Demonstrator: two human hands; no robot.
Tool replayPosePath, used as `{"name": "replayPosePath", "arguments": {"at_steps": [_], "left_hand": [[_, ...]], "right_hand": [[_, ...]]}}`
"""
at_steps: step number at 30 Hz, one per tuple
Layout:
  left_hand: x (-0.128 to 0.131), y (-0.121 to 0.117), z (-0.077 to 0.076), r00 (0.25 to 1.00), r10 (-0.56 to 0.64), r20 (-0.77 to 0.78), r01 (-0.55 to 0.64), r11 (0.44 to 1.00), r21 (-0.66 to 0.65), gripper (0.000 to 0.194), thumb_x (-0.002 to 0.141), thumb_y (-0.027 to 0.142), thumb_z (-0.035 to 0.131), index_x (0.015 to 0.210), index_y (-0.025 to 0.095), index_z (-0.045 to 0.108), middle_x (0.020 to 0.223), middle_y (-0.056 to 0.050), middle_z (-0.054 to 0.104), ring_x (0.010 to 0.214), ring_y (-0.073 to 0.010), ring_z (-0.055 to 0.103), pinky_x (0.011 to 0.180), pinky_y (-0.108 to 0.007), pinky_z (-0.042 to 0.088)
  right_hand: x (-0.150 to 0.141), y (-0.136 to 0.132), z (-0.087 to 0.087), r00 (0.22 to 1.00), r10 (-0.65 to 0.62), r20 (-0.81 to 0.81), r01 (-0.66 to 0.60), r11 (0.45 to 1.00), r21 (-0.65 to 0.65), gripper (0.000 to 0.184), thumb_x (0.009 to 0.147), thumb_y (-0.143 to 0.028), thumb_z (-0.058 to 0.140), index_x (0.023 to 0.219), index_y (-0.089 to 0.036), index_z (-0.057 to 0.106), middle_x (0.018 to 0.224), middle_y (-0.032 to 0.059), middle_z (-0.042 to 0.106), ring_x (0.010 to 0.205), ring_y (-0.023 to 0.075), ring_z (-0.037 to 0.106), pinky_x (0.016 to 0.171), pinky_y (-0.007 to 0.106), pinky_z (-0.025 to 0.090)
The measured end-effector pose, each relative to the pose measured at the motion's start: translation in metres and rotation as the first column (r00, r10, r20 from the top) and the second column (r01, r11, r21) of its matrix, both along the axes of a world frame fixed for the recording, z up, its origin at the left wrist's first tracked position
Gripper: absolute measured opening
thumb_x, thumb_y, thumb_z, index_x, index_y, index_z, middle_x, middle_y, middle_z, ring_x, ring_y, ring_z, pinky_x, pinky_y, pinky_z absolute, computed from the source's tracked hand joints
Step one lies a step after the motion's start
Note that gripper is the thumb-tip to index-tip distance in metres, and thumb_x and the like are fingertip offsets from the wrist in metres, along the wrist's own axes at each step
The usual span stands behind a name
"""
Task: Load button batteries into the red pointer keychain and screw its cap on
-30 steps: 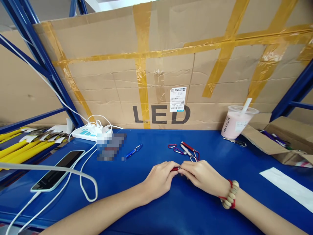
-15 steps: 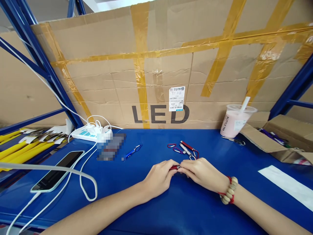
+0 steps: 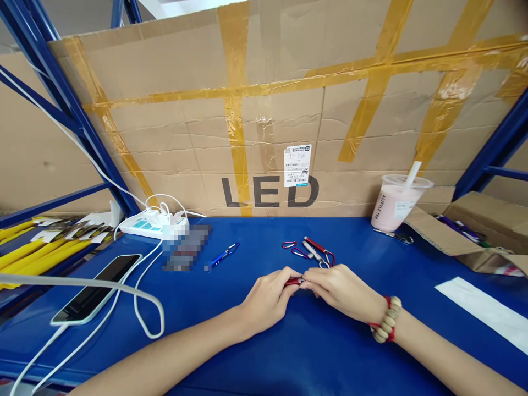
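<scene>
Between the fingertips of both hands, low over the blue tabletop, is a small red metal flashlight [image 3: 293, 281]; most of it is covered by fingers. My left hand [image 3: 268, 300] is closed around its left part. With thumb and fingers, my right hand [image 3: 344, 291] pinches the silvery right end. Just beyond the hands lie another red flashlight [image 3: 315, 244] with a red clip, a silver flashlight [image 3: 313, 251] with a ring, and two loose carabiners, one red [image 3: 289, 245] and one purple [image 3: 300, 253]. Farther left rests a blue flashlight [image 3: 220, 257] with a blue clip.
A drink cup [image 3: 396, 206] with a straw stands back right, beside an open carton [image 3: 489, 220]. White paper [image 3: 482, 311] lies at right. A phone [image 3: 97, 289], trailing cables and a power strip [image 3: 144, 225] occupy the left. A large cardboard sheet [image 3: 193, 148] closes off the back.
</scene>
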State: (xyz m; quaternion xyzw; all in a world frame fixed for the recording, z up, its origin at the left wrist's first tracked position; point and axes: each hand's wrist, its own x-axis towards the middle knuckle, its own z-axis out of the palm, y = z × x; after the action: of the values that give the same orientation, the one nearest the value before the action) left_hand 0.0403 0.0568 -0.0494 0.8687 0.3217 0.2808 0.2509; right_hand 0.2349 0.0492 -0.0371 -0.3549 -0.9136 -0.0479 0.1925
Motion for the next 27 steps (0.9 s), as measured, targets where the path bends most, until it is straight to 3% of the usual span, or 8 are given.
{"name": "replayPosePath", "arguments": {"at_steps": [27], "left_hand": [[-0.0004, 0.0021, -0.0015, 1.0, 0.008, -0.018, -0.008, 1.0, 0.02, 0.017, 0.092, 0.02, 0.038, 0.102, 0.019, 0.052, 0.095, -0.001, 0.063, 0.083, -0.0138, 0.06, 0.073, -0.023, 0.044]], "right_hand": [[-0.0008, 0.0007, 0.0, 1.0, 0.006, 0.006, -0.006, 1.0, 0.008, 0.048, 0.099, -0.038, 0.021, 0.069, -0.015, 0.051, 0.059, -0.0011, 0.053, 0.048, 0.0079, 0.047, 0.046, 0.025, 0.025]]}}
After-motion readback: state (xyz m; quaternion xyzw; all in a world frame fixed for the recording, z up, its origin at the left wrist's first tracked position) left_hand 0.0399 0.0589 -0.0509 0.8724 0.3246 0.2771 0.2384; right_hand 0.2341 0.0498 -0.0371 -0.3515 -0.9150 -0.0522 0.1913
